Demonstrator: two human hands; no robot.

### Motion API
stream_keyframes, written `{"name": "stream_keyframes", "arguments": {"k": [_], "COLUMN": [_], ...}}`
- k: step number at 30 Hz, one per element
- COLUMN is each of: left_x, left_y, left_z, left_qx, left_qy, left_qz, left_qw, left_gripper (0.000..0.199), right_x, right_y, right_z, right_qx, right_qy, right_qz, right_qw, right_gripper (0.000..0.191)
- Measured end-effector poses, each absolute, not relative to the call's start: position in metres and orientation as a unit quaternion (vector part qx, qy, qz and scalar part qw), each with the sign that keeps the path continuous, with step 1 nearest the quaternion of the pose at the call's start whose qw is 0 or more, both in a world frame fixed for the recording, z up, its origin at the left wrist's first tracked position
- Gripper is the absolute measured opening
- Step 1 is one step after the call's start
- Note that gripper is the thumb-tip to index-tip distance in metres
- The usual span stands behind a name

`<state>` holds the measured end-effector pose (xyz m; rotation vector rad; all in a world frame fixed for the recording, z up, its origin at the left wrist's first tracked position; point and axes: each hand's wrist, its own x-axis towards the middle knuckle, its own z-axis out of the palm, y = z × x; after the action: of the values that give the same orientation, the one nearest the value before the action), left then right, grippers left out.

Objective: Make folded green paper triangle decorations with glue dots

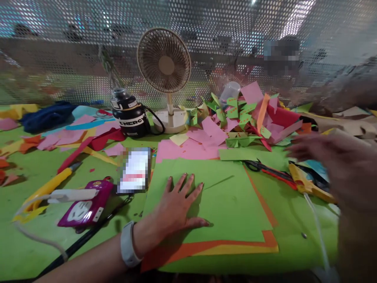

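My left hand [182,204] lies flat with fingers spread on a green paper sheet [235,208]. It is open, and a grey band circles its wrist. Beneath that sheet the edges of orange paper [269,237] and yellow paper [244,249] stick out. My right hand [330,157] hovers at the right, blurred, its fingers stretched out to the left with nothing visible in them. Below it lies a yellow glue gun [303,182] with a white cord. Beside the glue gun rests a black and red tool [279,177] with a looped handle.
A small fan [166,65] and a black bottle [131,118] stand before the perforated screen. Paper scraps [212,131] pile up around them. Left of the sheet lie a phone [134,171], a purple power bank [88,208] with a cable, and a yellow cutter [50,186].
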<state>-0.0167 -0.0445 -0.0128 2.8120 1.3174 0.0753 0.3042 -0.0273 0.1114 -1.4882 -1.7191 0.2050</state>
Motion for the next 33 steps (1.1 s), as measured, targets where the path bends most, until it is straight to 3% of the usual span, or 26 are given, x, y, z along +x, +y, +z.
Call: {"name": "stream_keyframes", "arguments": {"k": [4,10,16,27,33], "left_x": [-0.016,-0.015,-0.016,-0.017,-0.018], "left_y": [-0.045,-0.046,-0.046,-0.045,-0.045], "left_z": [-0.014,-0.014,-0.018,-0.018,-0.016], "left_qx": [0.904,0.903,0.903,0.906,0.906], "left_qy": [0.426,0.43,0.428,0.421,0.422], "left_qz": [0.03,0.022,0.034,0.033,0.013], "left_qw": [0.013,0.007,-0.006,-0.024,-0.018], "left_gripper": [0.098,0.098,0.096,0.095,0.095], "right_x": [0.227,0.189,0.192,0.263,0.213], "right_y": [-0.006,0.033,0.043,0.056,0.058], "right_z": [0.076,0.026,0.018,0.052,0.036], "right_qx": [-0.554,-0.526,-0.517,-0.624,-0.523], "right_qy": [-0.749,-0.678,-0.637,-0.636,-0.667], "right_qz": [0.351,0.509,0.562,0.449,0.528], "right_qw": [0.095,-0.07,-0.105,-0.059,-0.045], "right_gripper": [0.033,0.04,0.047,0.035,0.043]}}
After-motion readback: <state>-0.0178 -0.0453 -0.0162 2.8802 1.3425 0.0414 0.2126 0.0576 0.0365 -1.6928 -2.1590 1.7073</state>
